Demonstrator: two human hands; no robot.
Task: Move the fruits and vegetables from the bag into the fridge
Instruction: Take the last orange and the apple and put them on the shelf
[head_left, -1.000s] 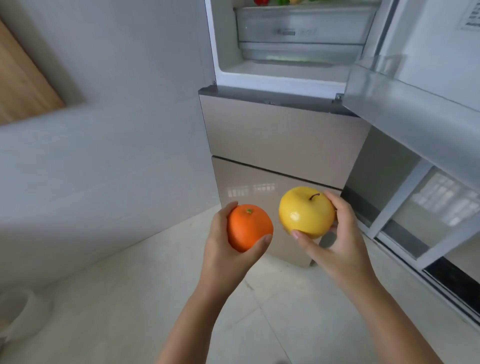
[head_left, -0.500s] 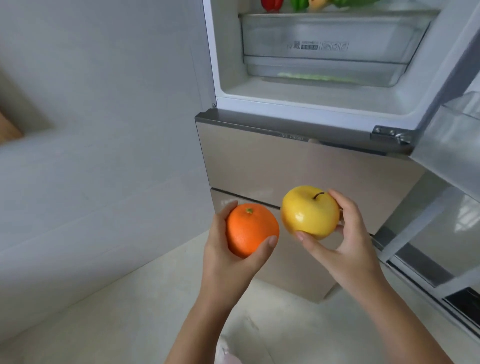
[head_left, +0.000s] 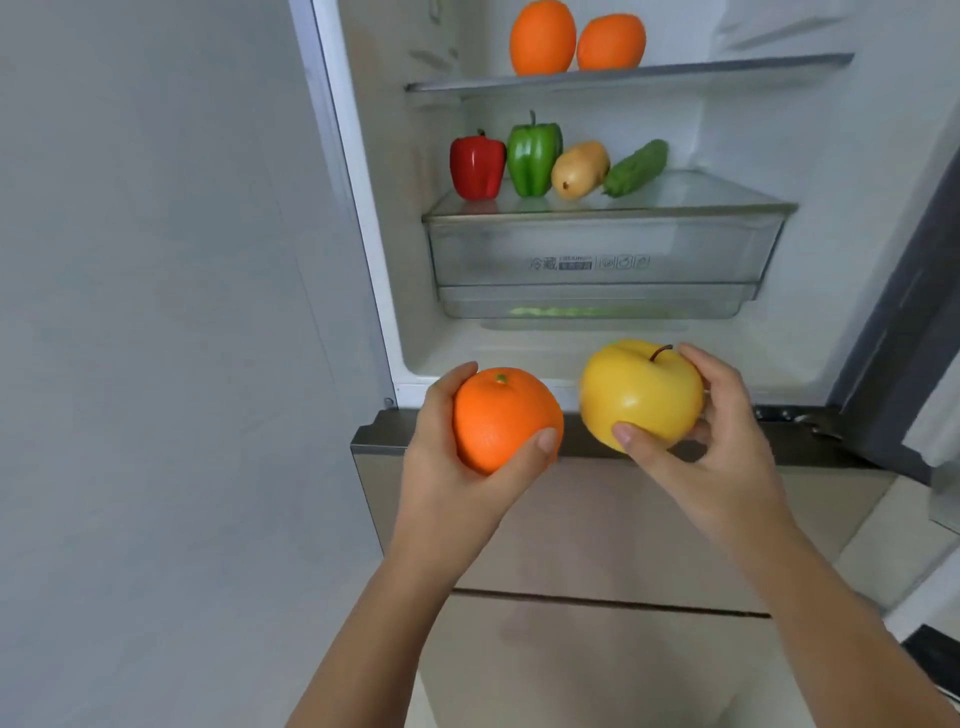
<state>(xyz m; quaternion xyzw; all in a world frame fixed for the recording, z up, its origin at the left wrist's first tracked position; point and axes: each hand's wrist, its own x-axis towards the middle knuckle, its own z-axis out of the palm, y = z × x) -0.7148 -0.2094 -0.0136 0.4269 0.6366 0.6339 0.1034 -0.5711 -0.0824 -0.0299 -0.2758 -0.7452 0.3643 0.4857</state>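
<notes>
My left hand (head_left: 447, 483) grips an orange (head_left: 504, 418), and my right hand (head_left: 722, 452) grips a yellow apple (head_left: 641, 392). Both fruits are held side by side in front of the open fridge (head_left: 597, 364), level with its bottom sill. Inside, two oranges (head_left: 576, 39) sit on the upper glass shelf (head_left: 727, 67). Below them a red pepper (head_left: 477, 165), a green pepper (head_left: 534, 156), a potato (head_left: 579, 170) and a cucumber (head_left: 636, 167) stand in a row on the crisper drawer's lid (head_left: 717, 197). The bag is out of view.
A pale wall (head_left: 156, 312) runs along the left of the fridge. The open fridge door (head_left: 904, 312) hangs at the right. Beige closed drawers (head_left: 597, 545) lie below the open compartment, under my arms.
The view has tilted up, so both shelves and their produce now show. Both hands have risen with the orange and the apple from the lower drawers' height to the compartment's sill.
</notes>
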